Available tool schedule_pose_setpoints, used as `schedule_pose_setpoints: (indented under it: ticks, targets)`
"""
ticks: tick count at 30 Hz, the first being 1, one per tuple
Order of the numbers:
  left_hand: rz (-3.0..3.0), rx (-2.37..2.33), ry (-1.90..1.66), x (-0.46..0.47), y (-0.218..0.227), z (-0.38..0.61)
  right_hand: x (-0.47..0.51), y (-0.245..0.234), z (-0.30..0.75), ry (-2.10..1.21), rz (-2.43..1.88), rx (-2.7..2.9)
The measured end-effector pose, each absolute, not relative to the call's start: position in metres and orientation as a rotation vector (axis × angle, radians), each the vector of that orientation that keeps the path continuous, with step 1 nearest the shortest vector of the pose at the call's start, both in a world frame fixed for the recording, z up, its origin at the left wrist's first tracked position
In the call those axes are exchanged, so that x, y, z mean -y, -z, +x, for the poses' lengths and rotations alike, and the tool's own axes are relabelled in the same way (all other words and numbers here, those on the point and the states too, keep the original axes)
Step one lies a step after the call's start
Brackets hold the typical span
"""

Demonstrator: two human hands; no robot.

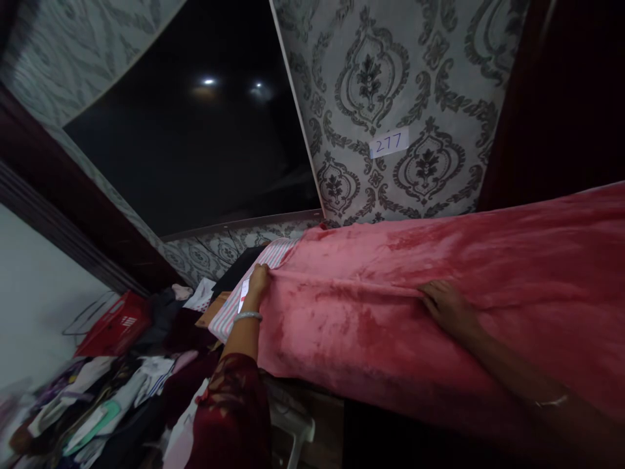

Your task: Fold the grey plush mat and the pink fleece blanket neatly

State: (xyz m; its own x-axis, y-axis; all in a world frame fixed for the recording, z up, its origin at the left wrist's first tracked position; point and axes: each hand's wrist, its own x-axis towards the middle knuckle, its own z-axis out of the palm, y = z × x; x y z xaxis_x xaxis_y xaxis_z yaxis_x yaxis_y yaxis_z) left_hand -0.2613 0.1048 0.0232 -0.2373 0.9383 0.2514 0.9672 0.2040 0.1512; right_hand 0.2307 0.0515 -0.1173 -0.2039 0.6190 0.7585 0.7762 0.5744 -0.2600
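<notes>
A plush pinkish-red blanket point(336, 326) lies spread over a long raised surface and hangs down its front side. My left hand point(260, 279) is closed on the blanket's left edge, a grey bracelet on its wrist. Farther right along the cloth, my right hand point(448, 309) pinches a raised fold, its fingers curled downward. A straight ridge of fabric runs between the two hands. Under the blanket's left end, a striped cloth point(224, 318) in pink, grey and white sticks out, with a small white label point(243, 294) beside my left wrist.
A large black television point(195, 143) hangs on the patterned wall behind. A paper marked 277 point(389, 142) is stuck there. Piled clothes point(112, 404) and a red bag point(114, 324) lie at the left. Part of a white plastic chair point(297, 423) shows below the blanket.
</notes>
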Motion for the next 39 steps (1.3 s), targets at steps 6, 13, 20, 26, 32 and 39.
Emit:
schedule_pose_setpoints:
  ticks: [6,13,20,26,32,39]
  targets:
    - [-1.799,2.356,0.459,-0.101,-0.026,-0.257,-0.049,0.117,0.231,0.220,-1.134,1.898]
    - [-1.763,2.368,0.466,-0.099,-0.029,-0.254,-0.051,0.118,0.231,0.240,-1.124,1.900]
    - [-1.751,2.360,0.467,-0.099,-0.029,-0.255,-0.052,0.119,0.230,0.247,-1.112,1.877]
    - [-1.775,2.319,0.495,-0.100,-0.029,-0.258,-0.050,0.116,0.230,0.248,-1.099,1.888]
    - [-1.777,2.313,0.564,-0.099,-0.026,-0.259,-0.050,0.117,0.230,0.216,-1.112,1.872]
    - [-1.806,2.270,0.739,-0.093,-0.024,-0.266,-0.048,0.115,0.230,0.233,-1.057,1.853]
